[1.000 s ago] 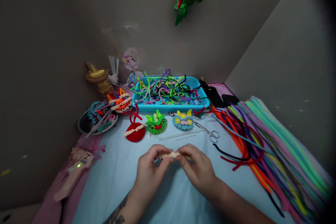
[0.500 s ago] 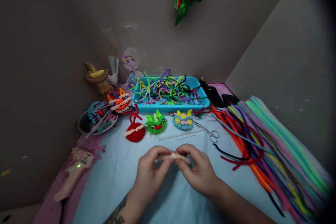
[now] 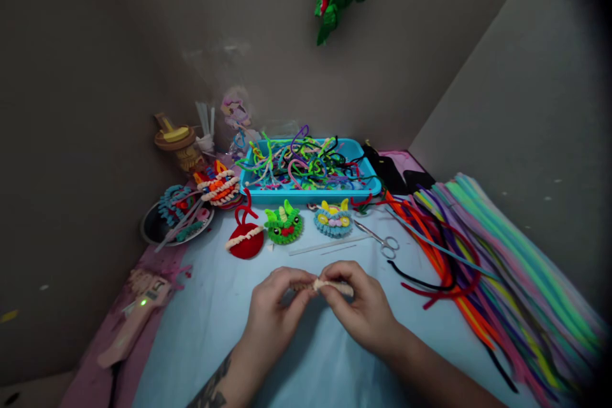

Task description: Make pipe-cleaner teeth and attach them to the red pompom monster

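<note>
My left hand (image 3: 277, 309) and my right hand (image 3: 361, 309) meet over the light blue table cover (image 3: 205, 331), both pinching a short cream coiled pipe cleaner (image 3: 332, 285). The coil lies mostly across my right fingers, and my left fingertips grip its left end. Both hands are closed around it. Just beyond them lie two thin pale sticks (image 3: 329, 245) and a small pair of scissors (image 3: 380, 240).
A blue tray (image 3: 310, 194) of tangled pipe cleaners stands at the back. Red (image 3: 245, 241), green (image 3: 284, 225) and blue (image 3: 333, 219) fuzzy figures sit before it. Long pipe cleaners (image 3: 492, 255) fan out on the right. A glue gun (image 3: 136, 312) lies left, near a dark bowl (image 3: 152, 227).
The cream coil has slid to the right and now rests more on my right fingers. My hands have shifted slightly but stay together in the same spot.
</note>
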A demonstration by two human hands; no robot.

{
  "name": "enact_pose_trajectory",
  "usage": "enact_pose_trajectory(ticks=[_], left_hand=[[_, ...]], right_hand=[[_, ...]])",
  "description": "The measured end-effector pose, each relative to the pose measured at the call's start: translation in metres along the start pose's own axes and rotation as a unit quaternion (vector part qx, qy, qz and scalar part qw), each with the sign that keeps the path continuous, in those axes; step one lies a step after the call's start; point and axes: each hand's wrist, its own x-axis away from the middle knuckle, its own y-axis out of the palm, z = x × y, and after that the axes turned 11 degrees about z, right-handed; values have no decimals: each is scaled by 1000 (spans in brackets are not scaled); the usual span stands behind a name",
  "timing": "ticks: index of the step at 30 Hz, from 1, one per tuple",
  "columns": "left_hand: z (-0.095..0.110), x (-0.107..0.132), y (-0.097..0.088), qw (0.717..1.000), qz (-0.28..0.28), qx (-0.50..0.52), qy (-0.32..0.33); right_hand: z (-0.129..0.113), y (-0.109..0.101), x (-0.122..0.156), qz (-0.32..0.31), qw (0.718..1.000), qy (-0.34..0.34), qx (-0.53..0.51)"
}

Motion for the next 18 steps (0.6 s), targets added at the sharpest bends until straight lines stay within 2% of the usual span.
enact_pose_trajectory(ticks=[7,10,14,18], left_hand=[[-1,0,0,998,5,-3,60],[0,0,-1,998,3,-9,66],[2,0,-1,1000,15,-13,4],[2,-1,1,998,14,28,-60]], right_hand=[[1,0,1,-24,999,31,-16],[1,1,0,-32,998,38,-41],[1,0,0,-28,997,46,-50],[3,-1,1,-13,999,31,-24]])
